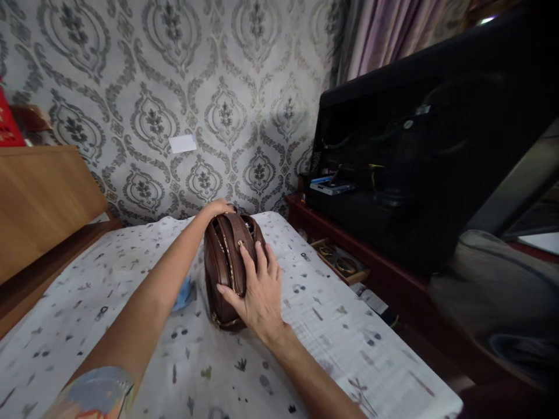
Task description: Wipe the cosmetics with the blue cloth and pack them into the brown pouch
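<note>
A brown leather handbag [225,265] with gold zippers stands upright on a white patterned cloth [218,372]. Its top is partly unzipped; what lies inside is too dark to make out. My right hand [262,291] rests on the bag's near right side, fingers spread toward the top and thumb across the zipper. At the far end of the bag is my left hand [219,206], touching it, with most of its fingers hidden. A small blue object [183,295] lies on the cloth, partly covered by my left forearm.
A large black television [414,151] stands on a dark red cabinet [338,230] to the right. Below it, a wooden tray [349,276] holds round items. A wooden headboard-like panel [43,198] is at left. Patterned wallpaper [222,105] rises behind.
</note>
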The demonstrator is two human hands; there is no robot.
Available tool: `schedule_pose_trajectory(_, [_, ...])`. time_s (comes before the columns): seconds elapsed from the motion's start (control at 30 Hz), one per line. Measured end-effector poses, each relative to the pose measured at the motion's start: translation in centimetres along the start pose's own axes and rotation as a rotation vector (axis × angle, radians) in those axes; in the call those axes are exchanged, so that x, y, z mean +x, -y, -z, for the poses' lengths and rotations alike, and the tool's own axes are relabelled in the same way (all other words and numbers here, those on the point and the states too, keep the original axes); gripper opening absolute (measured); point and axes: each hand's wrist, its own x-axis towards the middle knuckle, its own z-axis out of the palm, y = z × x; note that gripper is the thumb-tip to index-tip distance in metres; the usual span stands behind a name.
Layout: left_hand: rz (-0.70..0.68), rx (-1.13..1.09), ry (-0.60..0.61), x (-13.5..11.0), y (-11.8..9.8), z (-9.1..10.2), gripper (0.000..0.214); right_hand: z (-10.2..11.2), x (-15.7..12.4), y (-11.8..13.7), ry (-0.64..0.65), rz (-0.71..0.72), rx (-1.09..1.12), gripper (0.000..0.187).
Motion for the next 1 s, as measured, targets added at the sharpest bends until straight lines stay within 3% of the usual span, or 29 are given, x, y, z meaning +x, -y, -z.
schedule_pose_trajectory(0.2, [0.087,0.088,0.031,0.4,-0.4,-0.4,0.031,0.3,0.0,0.2,0.021,-0.011,-0.016,0.083])
schedule_pose_trajectory(0.4, [0.095,0.066,-0.011,-0.1,-0.6,-0.2,0.032,0.3,0.1,0.1,0.044,-0.009,-0.011,0.083])
schedule_pose_trajectory(0.83, [-0.165,-0.270,-0.097,-3.5,-0.9,0.2,0.029,0.7,0.0,0.0,0.039,-0.013,0.061,0.065])
schedule_pose_trajectory(1.0, [-0.175,-0.282,-0.056,-3.8,-0.5,0.7,0.031,0.7,0.2,-0.3,0.027,-0.034,0.095,0.064])
